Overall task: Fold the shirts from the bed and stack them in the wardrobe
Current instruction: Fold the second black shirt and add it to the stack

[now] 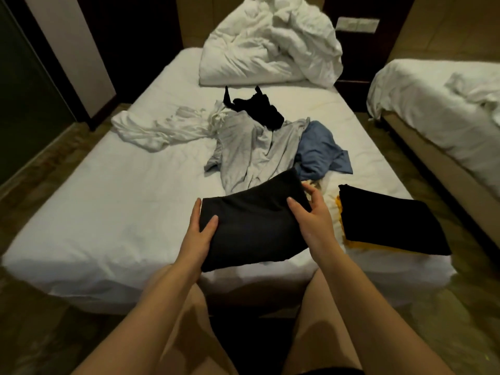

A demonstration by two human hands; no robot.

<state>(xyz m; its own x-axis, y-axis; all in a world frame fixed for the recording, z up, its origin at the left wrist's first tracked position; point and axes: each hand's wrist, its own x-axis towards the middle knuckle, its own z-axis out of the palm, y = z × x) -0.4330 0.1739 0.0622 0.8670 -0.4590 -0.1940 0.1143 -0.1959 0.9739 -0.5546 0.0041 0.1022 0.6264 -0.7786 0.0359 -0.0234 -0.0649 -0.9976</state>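
Holding: folded dark shirt, over near edge of my bed
Left hand: grips its left edge
Right hand: grips its right edge
Pile: unfolded shirts mid-bed behind

I've got both hands on a folded black shirt at the near edge of the bed. L hand grips its left side, thumb on top; R hand grips the right side, same way. Just to the right, a 2nd folded black top lies on a yellow one. Behind, all crumpled: grey shirt, blue shirt, black garment, white shirt. Duvet heaped at far end.
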